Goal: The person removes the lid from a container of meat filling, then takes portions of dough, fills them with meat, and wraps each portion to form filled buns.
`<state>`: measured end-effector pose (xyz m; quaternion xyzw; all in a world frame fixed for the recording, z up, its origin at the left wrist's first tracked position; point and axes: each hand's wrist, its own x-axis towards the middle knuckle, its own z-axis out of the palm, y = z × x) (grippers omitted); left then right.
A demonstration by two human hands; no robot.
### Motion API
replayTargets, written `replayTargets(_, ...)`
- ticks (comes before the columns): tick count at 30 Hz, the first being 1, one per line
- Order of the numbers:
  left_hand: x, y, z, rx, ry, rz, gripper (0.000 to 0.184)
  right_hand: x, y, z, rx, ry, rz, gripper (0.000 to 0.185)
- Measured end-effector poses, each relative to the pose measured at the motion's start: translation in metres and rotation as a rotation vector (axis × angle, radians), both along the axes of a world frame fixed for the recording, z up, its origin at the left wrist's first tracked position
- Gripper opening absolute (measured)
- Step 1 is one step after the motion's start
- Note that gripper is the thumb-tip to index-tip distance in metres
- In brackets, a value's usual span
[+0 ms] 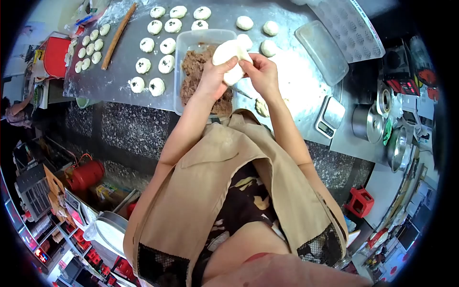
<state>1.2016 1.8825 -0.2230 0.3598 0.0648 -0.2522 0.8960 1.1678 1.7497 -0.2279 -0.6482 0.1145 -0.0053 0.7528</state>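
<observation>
A flattened piece of white dough (228, 53) is held up between both hands, over the right part of a clear plastic tub (205, 34) of brown filling (193, 69). My left hand (216, 76) grips its lower left side, with the thumb on top. My right hand (260, 71) pinches the right edge of the dough. Just right of the tub, a thin utensil (242, 92) lies partly hidden beneath the hands. Several plain dough balls (270, 28) sit behind my right hand. A small dough scrap (262, 107) lies below it.
Several dark-topped buns (166, 64) stand left of the tub, with a wooden rolling pin (118, 36) beyond them. At the right are an empty clear container (322, 51), a digital scale (330, 117) and metal pots (367, 123). Another person (20, 112) is at the far left.
</observation>
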Motion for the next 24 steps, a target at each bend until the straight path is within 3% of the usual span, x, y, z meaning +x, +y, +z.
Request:
replayTargets(2,-0.004,0.004,-0.013,0.158,-0.022,0.061,0.037,-0.007,0.006,-0.004,-0.118,-0.014,-0.045,0.021)
replayTargets(7,-0.009,0.032,-0.023,0.333,-0.034,0.315,0.034,-0.025,0.008,-0.012,-0.069,0.057,0.057,0.032)
replayTargets(9,-0.002,0.072,-0.026,0.295,0.045,0.430,0.037,-0.028,0.009,-0.021,-0.851,-0.192,0.128,0.042)
replayTargets(10,0.001,0.091,-0.027,0.252,0.105,0.480,0.039,-0.029,0.011,-0.031,-1.108,-0.299,0.205,0.047)
replayTargets(13,-0.006,0.138,-0.033,0.062,0.095,0.521,0.042,-0.023,0.024,-0.070,-1.414,-0.351,0.367,0.020)
replayTargets(16,-0.027,0.157,-0.044,0.001,0.150,0.618,0.040,-0.019,0.024,-0.086,-1.471,-0.381,0.401,0.011)
replayTargets(18,-0.045,0.163,-0.059,-0.225,0.186,0.642,0.039,-0.023,0.024,-0.078,-1.458,-0.307,0.414,0.009)
replayTargets(21,-0.068,0.155,-0.075,-0.162,0.276,0.659,0.041,-0.032,0.028,-0.048,-1.395,-0.251,0.448,0.009)
replayTargets(24,-0.080,0.148,-0.090,-0.167,0.349,0.622,0.041,-0.033,0.038,-0.031,-1.302,-0.428,0.503,0.008)
